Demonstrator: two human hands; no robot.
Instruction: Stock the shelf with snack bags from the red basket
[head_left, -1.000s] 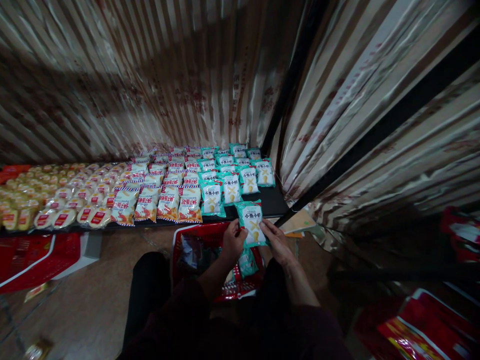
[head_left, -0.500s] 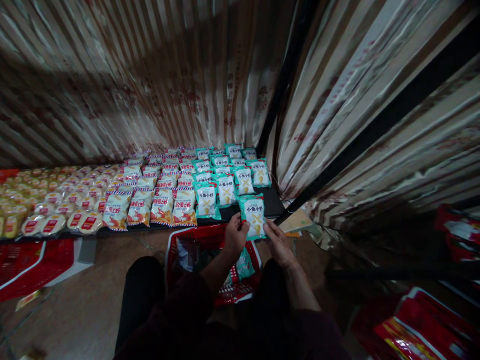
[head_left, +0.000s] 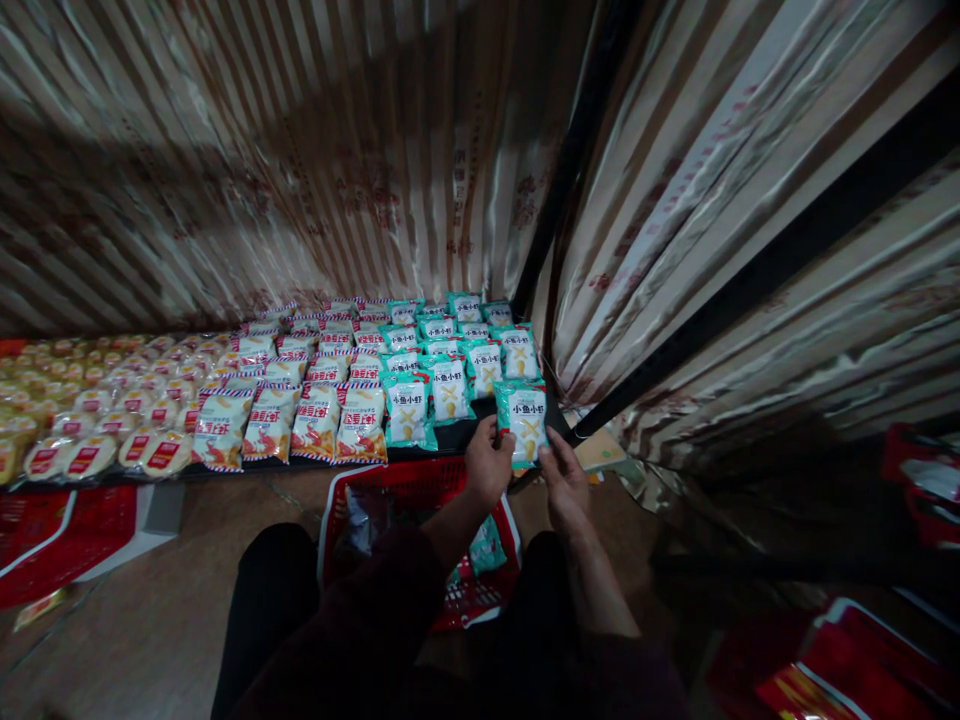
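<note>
Teal and white, a pillow-shaped plastic packet [head_left: 527, 422] is grasped by the fingers of the left hand [head_left: 487, 468] and right hand [head_left: 568, 490], beyond and rightward of the red plastic basket [head_left: 442, 474] — matching packets [head_left: 450, 388] already form rows on the black shelf [head_left: 455, 435] behind it, while teal packaging [head_left: 487, 550] inside seems yet unshelved.

on the shelf [head_left: 454, 436], cakes [head_left: 161, 455] lie left, packets [head_left: 360, 420] right. the basket [head_left: 420, 475] stands on its near side, the curtain [head_left: 300, 180] far behind.

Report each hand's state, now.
Left hand: closed, holding a teal-and-white snack bag by its lower left edge.
Right hand: closed, holding the same bag's lower right edge.
</note>
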